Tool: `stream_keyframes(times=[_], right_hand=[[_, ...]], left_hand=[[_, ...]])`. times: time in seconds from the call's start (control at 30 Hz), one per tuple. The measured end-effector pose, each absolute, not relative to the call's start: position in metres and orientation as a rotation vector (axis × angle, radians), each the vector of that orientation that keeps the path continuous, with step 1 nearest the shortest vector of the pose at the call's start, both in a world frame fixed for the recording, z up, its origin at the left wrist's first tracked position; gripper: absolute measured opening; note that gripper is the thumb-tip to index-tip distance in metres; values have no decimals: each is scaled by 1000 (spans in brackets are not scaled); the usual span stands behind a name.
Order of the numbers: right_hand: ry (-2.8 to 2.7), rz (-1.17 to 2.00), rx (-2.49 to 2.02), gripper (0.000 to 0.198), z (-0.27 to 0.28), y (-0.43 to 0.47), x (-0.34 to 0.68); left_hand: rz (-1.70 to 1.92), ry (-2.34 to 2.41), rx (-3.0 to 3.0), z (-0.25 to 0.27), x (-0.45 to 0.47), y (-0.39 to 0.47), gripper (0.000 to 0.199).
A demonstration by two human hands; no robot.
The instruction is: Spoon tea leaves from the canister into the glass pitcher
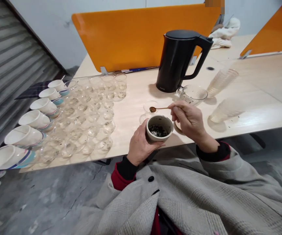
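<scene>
Head view:

- A small ceramic cup (pixel 159 128) is held by the left hand (pixel 141 143) just over the near edge of the worktop (pixel 253 107); its fingers are wrapped round the cup wall. Dark loose leaf is seen on the cup bottom.
- A thin spoon (pixel 158 108) is pinched at its handle end by the fingers (pixel 180 109) of the right hand (pixel 190 120), which are closed narrowly on it. Its bowl, loaded with brown material, is held above and just beyond the far rim of the cup, over a small glass (pixel 148 107).
- The step in hand is judged to be the dosing of leaf with the spoon. The spoon bowl should be kept level while loaded, and the cup kept upright and steady under it, so that nothing is dropped on the worktop.
- The cup rim should be brought close under the spoon bowl before any tipping; a slow roll of the handle is advised rather than a shake.
- A black kettle (pixel 177 60) and a glass pitcher (pixel 192 94) stand beyond the hands; the right elbow should be kept clear of them.
- Rows of small glasses (pixel 92 111) and a line of tilted white cups (pixel 37 119) occupy the left of the worktop, well apart from the hands.
</scene>
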State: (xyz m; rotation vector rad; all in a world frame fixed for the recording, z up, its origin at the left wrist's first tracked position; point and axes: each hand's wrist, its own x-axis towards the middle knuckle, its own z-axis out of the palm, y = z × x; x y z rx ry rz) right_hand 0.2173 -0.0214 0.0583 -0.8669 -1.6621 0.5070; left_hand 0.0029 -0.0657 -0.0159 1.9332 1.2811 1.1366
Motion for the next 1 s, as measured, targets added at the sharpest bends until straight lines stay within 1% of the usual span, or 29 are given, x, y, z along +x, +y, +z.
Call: stream_keyframes(times=[0.07, 0.27, 0.47, 0.7, 0.77, 0.87, 1.0], right_hand=[[-1671, 538, -899, 23, 52, -16, 217], [-1429, 617, -818, 22, 51, -16, 218], [-1629, 651, -892, 19, 50, -15, 219], [-1274, 740, -859, 21, 52, -14, 225], [-1150, 700, -856, 21, 52, -11, 235], [-1009, 545, -899, 22, 51, -4, 254], [-959, 351, -1017, 28, 43, 5, 276]], left_hand=[[1137, 1281, 1940, -16, 3, -66, 106], [1141, 1287, 1945, -16, 3, -65, 105], [1148, 1277, 1948, -16, 3, -65, 103], [1136, 1304, 1950, -16, 2, -65, 107], [1134, 1306, 1943, -16, 2, -65, 106], [1136, 1289, 1933, -16, 2, -65, 103], [1129, 1278, 1919, -15, 1, -65, 101]])
